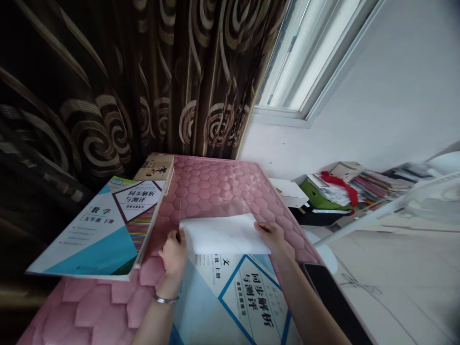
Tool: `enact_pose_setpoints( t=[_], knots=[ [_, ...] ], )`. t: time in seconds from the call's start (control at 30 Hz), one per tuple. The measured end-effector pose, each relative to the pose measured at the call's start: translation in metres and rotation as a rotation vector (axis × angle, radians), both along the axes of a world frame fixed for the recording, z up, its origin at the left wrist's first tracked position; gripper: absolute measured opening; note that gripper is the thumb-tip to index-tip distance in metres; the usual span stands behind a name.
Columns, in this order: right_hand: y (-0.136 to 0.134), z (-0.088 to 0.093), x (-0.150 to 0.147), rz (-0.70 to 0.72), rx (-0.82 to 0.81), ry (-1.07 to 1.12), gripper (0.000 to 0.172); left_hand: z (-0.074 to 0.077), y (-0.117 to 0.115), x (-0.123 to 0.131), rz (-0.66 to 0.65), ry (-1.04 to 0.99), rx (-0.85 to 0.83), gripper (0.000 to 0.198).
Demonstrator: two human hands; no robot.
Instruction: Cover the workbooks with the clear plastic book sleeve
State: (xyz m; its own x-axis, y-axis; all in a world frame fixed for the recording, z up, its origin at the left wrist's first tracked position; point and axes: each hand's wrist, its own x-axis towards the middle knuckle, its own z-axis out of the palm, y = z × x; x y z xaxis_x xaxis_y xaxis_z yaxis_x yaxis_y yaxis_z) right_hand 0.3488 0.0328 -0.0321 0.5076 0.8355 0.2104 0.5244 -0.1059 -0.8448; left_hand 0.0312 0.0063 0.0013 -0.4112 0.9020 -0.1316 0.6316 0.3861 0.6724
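A blue and white workbook (247, 302) lies on the pink cover in front of me. Across its far end is a white sheet (223, 235), and a strip of clear film (215, 209) shows beyond the sheet's far edge. My left hand (174, 251) pinches the sheet's left edge between thumb and fingers, with a silver bangle on the wrist. At the right edge, my right hand (269, 235) grips the sheet near its far corner. Whether the sheet is joined to the workbook or the film, I cannot tell.
Left of my hands lies another blue and white workbook (100, 230), overlapping a brown book (154, 167). A black phone-like slab (330, 299) rests at the right edge of the pink padded cover (212, 179). Papers and a green box (319, 196) stand beyond, near a white fan (406, 201).
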Motion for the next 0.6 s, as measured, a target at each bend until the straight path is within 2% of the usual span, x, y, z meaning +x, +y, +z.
enact_pose_setpoints(
  t=[0.1,0.27,0.6],
  knots=[
    [-0.006,0.002,-0.001,0.085,-0.012,0.102,0.029,0.002,0.002,-0.002,0.021,-0.066,0.009,0.030],
    [-0.016,0.004,-0.001,0.070,0.087,0.201,0.037,0.010,0.004,-0.008,0.001,-0.217,0.026,0.025],
    [-0.031,-0.002,-0.013,0.049,0.137,-0.018,0.038,0.007,0.009,-0.010,-0.044,-0.104,-0.025,0.016]
  ],
)
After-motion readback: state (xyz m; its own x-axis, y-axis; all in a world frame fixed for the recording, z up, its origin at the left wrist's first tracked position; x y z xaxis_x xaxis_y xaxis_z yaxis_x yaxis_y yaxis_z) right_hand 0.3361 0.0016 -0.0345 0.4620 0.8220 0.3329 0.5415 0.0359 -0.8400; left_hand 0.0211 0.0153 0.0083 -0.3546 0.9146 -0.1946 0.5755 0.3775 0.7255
